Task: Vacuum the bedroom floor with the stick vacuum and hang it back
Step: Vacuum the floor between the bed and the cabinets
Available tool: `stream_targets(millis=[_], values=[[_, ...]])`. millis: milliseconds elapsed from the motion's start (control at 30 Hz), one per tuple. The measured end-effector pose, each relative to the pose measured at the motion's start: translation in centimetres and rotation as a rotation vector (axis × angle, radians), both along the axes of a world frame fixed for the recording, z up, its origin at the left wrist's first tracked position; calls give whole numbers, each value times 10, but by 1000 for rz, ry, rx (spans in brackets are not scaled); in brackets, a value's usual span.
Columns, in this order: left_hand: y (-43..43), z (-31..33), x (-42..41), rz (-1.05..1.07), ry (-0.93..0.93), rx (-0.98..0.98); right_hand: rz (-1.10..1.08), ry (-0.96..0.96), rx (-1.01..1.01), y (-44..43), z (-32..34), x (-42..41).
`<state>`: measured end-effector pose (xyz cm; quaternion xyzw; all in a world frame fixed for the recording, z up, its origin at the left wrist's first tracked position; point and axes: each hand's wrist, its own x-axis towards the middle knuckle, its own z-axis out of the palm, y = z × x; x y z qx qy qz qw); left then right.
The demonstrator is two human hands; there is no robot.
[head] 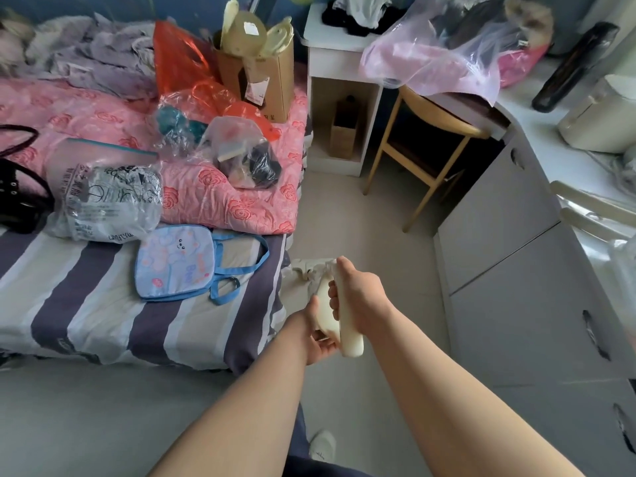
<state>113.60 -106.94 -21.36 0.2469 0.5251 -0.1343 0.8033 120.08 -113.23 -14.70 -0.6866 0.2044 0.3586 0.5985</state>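
Together, left hand [315,339] and right hand [359,297] around the stick vacuum [351,342]

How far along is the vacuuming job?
Done: the stick vacuum is picked up. In hand: the right hand grips its handle, the left hand holds it from below, its far end by the bed. Left: how much floor is cleaned cannot be told; hanging it back remains.

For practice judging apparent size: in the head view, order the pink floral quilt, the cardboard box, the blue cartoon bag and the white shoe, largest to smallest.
1. pink floral quilt
2-3. cardboard box and blue cartoon bag: look alike, bag nearer, so unranked
4. white shoe
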Motion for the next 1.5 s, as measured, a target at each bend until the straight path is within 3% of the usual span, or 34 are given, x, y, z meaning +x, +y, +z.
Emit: stream_targets(millis=[967, 1500], values=[[128, 6, 149, -82, 2, -16, -73, 15, -50, 123, 4, 145], [158, 5, 210, -98, 14, 26, -106, 10, -38, 154, 2, 204]])
